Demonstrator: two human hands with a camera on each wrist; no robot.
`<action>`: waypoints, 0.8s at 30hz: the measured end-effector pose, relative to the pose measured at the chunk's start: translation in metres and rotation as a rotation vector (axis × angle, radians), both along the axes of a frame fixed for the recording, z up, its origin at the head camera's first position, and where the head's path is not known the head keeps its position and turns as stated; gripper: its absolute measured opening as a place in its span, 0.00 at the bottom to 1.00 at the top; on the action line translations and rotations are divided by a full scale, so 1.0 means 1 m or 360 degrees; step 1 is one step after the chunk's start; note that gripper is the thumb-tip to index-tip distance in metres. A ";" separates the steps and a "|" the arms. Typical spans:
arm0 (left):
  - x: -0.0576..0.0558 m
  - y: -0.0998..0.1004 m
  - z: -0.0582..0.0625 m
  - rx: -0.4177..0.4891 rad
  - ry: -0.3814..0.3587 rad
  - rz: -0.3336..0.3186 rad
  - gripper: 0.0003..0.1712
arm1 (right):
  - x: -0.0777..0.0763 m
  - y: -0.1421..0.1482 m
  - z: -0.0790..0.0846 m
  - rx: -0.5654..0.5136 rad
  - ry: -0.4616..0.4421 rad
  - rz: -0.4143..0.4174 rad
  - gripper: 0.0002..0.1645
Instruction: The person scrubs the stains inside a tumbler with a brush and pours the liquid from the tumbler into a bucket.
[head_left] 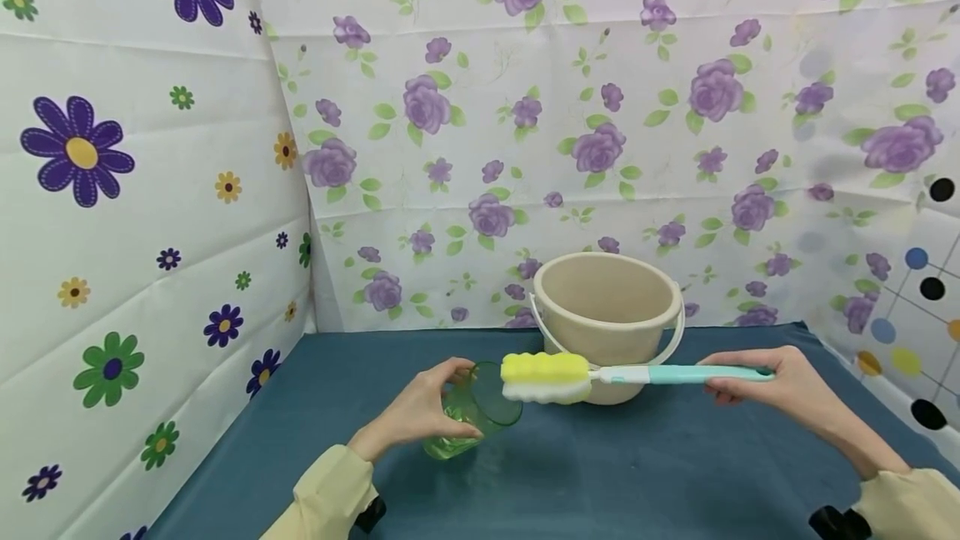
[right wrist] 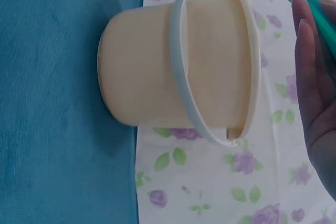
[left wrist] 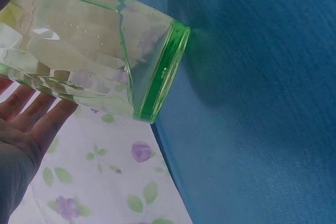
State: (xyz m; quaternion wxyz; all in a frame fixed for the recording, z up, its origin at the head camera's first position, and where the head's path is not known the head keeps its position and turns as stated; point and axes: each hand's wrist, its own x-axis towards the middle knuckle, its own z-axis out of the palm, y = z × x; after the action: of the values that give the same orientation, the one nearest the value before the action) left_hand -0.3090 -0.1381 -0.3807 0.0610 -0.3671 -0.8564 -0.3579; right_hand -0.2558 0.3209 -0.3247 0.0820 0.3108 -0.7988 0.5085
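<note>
My left hand (head_left: 423, 408) grips a see-through green cup (head_left: 497, 397), thumb on the near side and fingers round the far side. The cup is tilted, its mouth turned up and right toward the brush; droplets dot its wall (left wrist: 79, 30) in the left wrist view. My right hand (head_left: 783, 380) pinches the end of a bottle brush by its turquoise handle (head_left: 675, 374). The brush lies level in the air, and its yellow and white sponge head (head_left: 546, 367) points left, right beside the cup's mouth. In the right wrist view, only part of the handle (right wrist: 315, 11) shows.
A beige bucket (head_left: 600, 338) with a white carrying handle (head_left: 670, 348) stands at the back of the blue-covered table (head_left: 600, 482), behind the brush. Flower-printed sheets (head_left: 450, 148) hang at the back and left, and a dotted one (head_left: 926, 307) at the right.
</note>
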 end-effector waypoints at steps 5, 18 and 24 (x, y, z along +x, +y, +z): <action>-0.002 0.007 0.001 -0.0047 0.0030 -0.0049 0.45 | -0.004 -0.007 0.001 0.0001 0.0024 0.0139 0.16; -0.004 0.022 0.002 -0.0114 0.0081 -0.0172 0.43 | -0.013 -0.023 -0.019 -0.0017 -0.0078 0.0217 0.14; -0.004 0.027 0.003 -0.0223 0.0110 -0.0187 0.42 | -0.019 -0.033 -0.027 0.0010 -0.0132 0.0184 0.15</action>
State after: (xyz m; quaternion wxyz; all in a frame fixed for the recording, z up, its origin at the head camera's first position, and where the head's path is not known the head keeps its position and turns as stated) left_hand -0.3129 -0.1110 -0.3775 0.0436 -0.4323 -0.8536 -0.2873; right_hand -0.2749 0.2880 -0.3512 0.0182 0.3352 -0.7840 0.5222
